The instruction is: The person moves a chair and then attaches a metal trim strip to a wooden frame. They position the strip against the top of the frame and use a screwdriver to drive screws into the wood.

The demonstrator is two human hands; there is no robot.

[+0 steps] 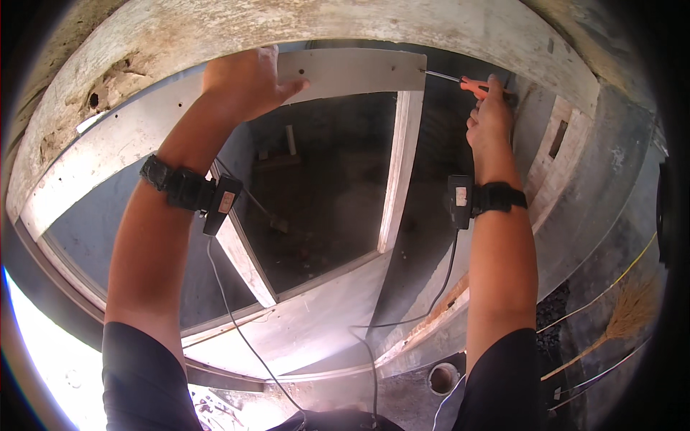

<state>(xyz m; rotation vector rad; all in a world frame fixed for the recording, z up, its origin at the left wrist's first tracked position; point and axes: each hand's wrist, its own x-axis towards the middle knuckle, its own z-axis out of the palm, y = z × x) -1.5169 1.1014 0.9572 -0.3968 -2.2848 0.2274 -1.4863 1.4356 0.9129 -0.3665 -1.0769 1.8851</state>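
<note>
A white wooden door (345,74) with open gaps between its rails stands ajar before me. My left hand (246,82) grips its top rail, fingers hooked over the upper edge and mostly hidden, thumb along the near face. In my right hand (492,118) is a screwdriver (474,87) with an orange and black handle, held nearly level. Its thin metal shaft points left, and the tip meets or nearly meets the door's upper free edge; contact is too fine to tell. Small dark holes dot the top rail.
A worn wooden beam (359,21) crosses overhead. To the right stands the jamb (550,154) with a slot cut in it. Cables hang from the devices on both my wrists. A straw broom (629,312) leans at the lower right, and a round pipe opening (443,378) sits low.
</note>
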